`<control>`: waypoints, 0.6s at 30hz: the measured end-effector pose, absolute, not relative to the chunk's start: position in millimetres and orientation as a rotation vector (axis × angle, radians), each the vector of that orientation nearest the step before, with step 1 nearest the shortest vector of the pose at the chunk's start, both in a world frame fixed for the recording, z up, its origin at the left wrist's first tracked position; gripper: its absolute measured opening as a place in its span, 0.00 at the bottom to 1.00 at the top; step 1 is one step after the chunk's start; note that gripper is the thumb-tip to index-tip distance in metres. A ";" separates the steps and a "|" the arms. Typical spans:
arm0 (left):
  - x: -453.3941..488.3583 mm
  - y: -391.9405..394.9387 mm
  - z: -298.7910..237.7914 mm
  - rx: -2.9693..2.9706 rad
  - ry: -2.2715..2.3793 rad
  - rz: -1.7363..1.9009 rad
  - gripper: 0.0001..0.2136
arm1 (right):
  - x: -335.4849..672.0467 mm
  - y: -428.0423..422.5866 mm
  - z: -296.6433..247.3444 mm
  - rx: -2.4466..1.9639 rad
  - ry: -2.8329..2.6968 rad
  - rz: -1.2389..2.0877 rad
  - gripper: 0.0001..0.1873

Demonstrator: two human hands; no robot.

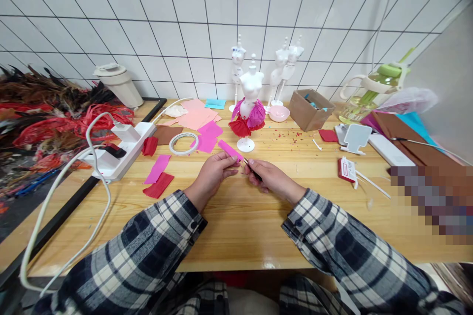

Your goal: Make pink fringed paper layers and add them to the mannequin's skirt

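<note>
My left hand (213, 177) is closed on a folded strip of bright pink crepe paper (229, 149), pinched near its right end. My right hand (269, 177) grips small dark-handled scissors (253, 170), their metal tips at that end of the strip. Just beyond my hands, a white mini dress form (252, 83) stands upright on a round base, wearing a ruffled skirt (247, 117) of magenta and red paper. Left of the strip lie more pink paper pieces (207, 137) and a roll of tape (184, 143).
Several bare dress forms (277, 71) stand by the tiled wall. A pink bowl (279, 113) and a cardboard box (311, 110) are at the back, with paper scraps (288, 136) in front. A power strip (121, 152) with cables lies left; a phone stand (355, 139) and jug (373, 91) are right.
</note>
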State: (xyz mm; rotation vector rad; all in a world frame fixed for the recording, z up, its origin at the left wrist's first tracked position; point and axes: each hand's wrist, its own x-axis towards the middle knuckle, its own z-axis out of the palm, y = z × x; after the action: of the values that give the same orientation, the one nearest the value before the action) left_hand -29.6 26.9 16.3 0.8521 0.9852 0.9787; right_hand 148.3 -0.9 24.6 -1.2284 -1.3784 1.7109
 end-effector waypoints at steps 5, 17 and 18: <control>-28.6 26.4 16.9 0.889 0.986 0.947 0.13 | 148.6 0.8 23.3 -1.238 -1.394 1.705 0.24; -29.2 26.7 13.0 0.938 0.991 0.901 0.14 | 149.6 1.9 21.4 -1.247 -1.330 1.759 0.20; -29.2 26.9 12.9 0.934 0.989 0.902 0.14 | 149.6 2.0 21.0 -1.246 -1.328 1.760 0.20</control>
State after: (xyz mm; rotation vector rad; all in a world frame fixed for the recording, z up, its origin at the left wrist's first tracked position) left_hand -29.2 26.9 12.9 0.9339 0.9892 0.9021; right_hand 149.6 2.0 21.0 -1.2460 -1.3279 1.7603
